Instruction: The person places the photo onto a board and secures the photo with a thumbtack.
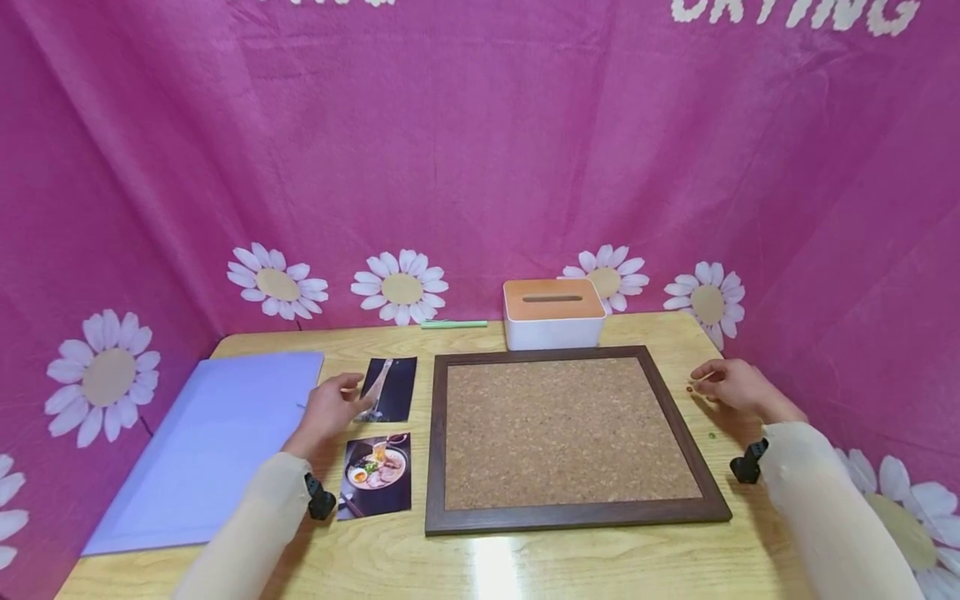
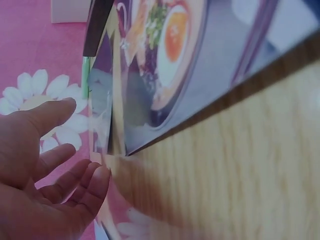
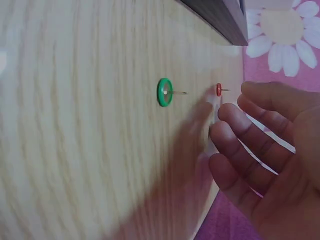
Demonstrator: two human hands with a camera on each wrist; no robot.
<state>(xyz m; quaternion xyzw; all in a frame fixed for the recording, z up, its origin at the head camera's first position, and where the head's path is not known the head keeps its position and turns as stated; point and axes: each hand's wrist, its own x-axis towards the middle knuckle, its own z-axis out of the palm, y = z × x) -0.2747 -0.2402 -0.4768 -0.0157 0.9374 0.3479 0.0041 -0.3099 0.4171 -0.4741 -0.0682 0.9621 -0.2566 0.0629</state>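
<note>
My left hand (image 1: 335,408) is at the left edge of a photo of a lit tower (image 1: 397,392); its fingers are relaxed and hold nothing. Whether its thumb touches that photo I cannot tell. Below lies a photo of a ramen bowl (image 1: 378,475), large in the left wrist view. On the right, my right hand (image 1: 738,387) hovers by a red thumbtack (image 3: 218,90), fingers loosely bent and apart from it. Nearer me lies a green thumbtack (image 3: 164,92). Both tacks rest on their heads, points up. Between the hands is a cork board (image 1: 562,433) in a dark frame.
A white tissue box (image 1: 553,333) with a wooden lid stands behind the board. To its left a green pen (image 1: 453,324) lies along the table's back edge. A pale blue folder (image 1: 217,450) covers the left side. A pink curtain (image 1: 450,150) surrounds the table.
</note>
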